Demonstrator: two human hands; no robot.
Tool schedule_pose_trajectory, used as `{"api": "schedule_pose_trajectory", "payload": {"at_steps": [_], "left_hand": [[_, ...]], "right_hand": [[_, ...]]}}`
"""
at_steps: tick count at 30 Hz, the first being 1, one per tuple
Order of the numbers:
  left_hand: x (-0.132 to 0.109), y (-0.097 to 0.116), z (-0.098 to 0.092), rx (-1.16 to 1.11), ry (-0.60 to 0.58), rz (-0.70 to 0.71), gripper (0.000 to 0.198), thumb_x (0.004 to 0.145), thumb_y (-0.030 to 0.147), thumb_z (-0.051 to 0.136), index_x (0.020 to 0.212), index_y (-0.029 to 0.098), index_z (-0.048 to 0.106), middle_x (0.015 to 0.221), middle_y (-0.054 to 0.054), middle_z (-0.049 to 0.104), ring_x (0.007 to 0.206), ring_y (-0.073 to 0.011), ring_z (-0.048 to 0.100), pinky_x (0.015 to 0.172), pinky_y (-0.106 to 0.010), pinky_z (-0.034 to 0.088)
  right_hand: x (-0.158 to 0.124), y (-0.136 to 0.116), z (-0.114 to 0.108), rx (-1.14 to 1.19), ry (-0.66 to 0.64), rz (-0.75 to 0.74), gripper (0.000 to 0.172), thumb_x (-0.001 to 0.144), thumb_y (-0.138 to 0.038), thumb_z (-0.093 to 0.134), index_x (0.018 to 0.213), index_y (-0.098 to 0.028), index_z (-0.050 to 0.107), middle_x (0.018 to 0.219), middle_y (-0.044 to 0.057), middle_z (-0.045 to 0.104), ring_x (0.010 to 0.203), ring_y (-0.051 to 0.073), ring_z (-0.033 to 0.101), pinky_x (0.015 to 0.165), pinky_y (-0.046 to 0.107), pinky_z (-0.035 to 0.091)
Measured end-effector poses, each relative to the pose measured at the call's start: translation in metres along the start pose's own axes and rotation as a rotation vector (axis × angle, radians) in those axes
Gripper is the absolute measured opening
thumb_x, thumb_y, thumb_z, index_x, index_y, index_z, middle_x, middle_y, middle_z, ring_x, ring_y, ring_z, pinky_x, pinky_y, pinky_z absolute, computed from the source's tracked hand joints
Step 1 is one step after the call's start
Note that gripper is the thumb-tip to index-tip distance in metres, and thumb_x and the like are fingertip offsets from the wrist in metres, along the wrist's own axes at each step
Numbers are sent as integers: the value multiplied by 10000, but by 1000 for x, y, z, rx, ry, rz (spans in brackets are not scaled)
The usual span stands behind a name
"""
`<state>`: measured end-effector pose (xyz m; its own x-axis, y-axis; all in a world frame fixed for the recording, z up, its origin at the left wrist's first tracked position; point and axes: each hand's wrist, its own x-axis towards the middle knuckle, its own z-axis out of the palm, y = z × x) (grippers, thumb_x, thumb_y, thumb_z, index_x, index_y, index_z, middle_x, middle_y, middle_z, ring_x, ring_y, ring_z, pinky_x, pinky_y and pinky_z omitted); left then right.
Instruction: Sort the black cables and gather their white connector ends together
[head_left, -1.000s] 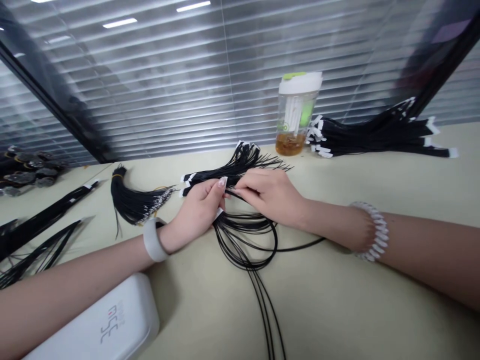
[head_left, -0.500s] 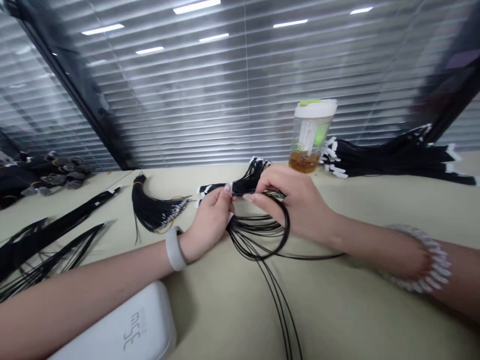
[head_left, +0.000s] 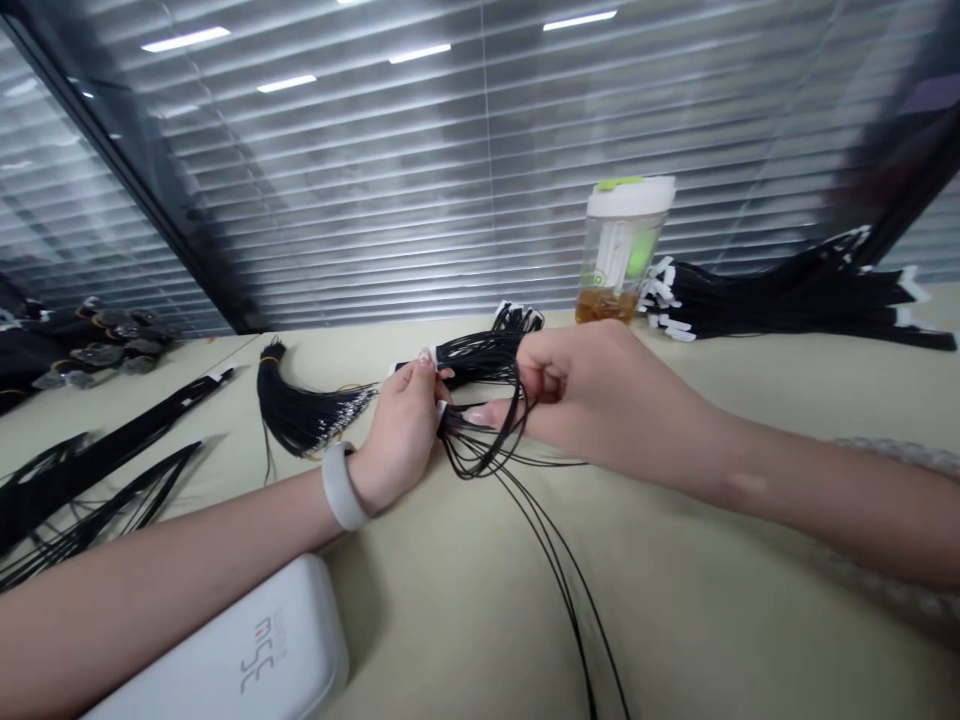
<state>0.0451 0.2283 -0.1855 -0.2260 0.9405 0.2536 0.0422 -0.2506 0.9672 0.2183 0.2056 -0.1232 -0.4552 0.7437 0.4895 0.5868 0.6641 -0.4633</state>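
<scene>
A bunch of thin black cables (head_left: 454, 425) with white ends is between my hands, above the table. My left hand (head_left: 401, 420) is closed on its white ends, thumb pressed on top. The fingers of my right hand (head_left: 592, 385) curl around looped strands of the same cables, while its thumb reaches toward the left hand. Several loose strands trail down the table toward me. Just behind the hands lies another black cable bundle with white tips (head_left: 517, 317). Left of my left hand rests a tied black bundle (head_left: 289, 410) with shiny metal tips.
A clear bottle (head_left: 622, 250) with amber liquid stands at the back, beside a pile of black cables (head_left: 780, 305) with white connectors. A white case (head_left: 292, 640) sits under my left forearm. More black cable bundles (head_left: 112, 445) lie at left. Blinds (head_left: 375, 200) cover the window behind.
My right hand has turned and moved slightly nearer, drawing the cable loop into a narrower shape. My left hand keeps its pinch. The whole view has shifted a little.
</scene>
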Motion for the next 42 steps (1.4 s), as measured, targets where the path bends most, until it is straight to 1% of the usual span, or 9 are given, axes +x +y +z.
{"api": "schedule_pose_trajectory", "payload": {"at_steps": [2,4,6,8,13,16,24,31,42], "left_hand": [[0,1,0,-9,-6,-18,321,836,449,475,675,175,516,506,31,431,437,-107,385,424,-243,322],[0,1,0,-21,-18,-49,298,847,435,458,715,177,524,545,17,472,453,-114,411,423,-248,335],[1,0,0,3,-32,-51,302,860,441,427,736,182,520,578,1,509,467,-122,441,429,-253,353],[1,-1,-1,70,-41,-23,336,871,469,388,732,189,509,571,-2,517,462,-126,447,432,-257,357],[-1,-3,-2,162,-48,57,370,867,491,393,682,189,501,500,32,447,431,-111,390,443,-251,339],[-2,-1,-1,156,-70,98,360,871,463,413,661,184,503,492,40,428,456,-111,395,469,-245,336],[-5,5,1,254,-89,173,388,892,409,389,578,188,446,504,31,429,553,-127,441,592,-245,370],[-7,10,2,325,-94,182,405,898,429,366,579,194,444,507,24,444,559,-137,456,589,-249,377],[-6,9,3,347,-95,199,415,903,410,362,555,197,434,501,15,441,618,-153,494,640,-253,391]], "right_hand": [[2,4,4,128,-61,65,378,705,-397,657,553,-185,384,480,-61,444,430,64,366,394,210,256],[5,9,7,276,-39,153,354,696,-402,667,644,-201,380,543,-52,498,427,73,426,377,208,277],[7,12,10,368,-22,256,394,679,-428,681,684,-211,352,553,-48,502,404,81,453,359,210,296],[7,12,11,391,-94,311,392,697,-451,660,649,-208,356,515,-50,469,395,84,456,353,208,308],[-2,11,20,244,-341,163,271,747,-321,585,531,-178,506,429,-54,407,394,66,340,351,200,243],[-8,15,28,195,-321,78,198,754,-218,522,563,-172,542,432,-64,377,402,57,295,358,202,205],[-12,21,42,190,-344,34,188,791,-248,467,677,-159,586,492,-61,426,449,63,334,417,213,221],[-14,21,44,89,-293,-58,193,777,-180,431,586,-168,456,492,-46,427,476,76,355,466,218,251],[-14,20,46,87,-306,-30,198,788,-206,438,599,-172,485,483,-47,446,461,73,368,456,215,251]]}}
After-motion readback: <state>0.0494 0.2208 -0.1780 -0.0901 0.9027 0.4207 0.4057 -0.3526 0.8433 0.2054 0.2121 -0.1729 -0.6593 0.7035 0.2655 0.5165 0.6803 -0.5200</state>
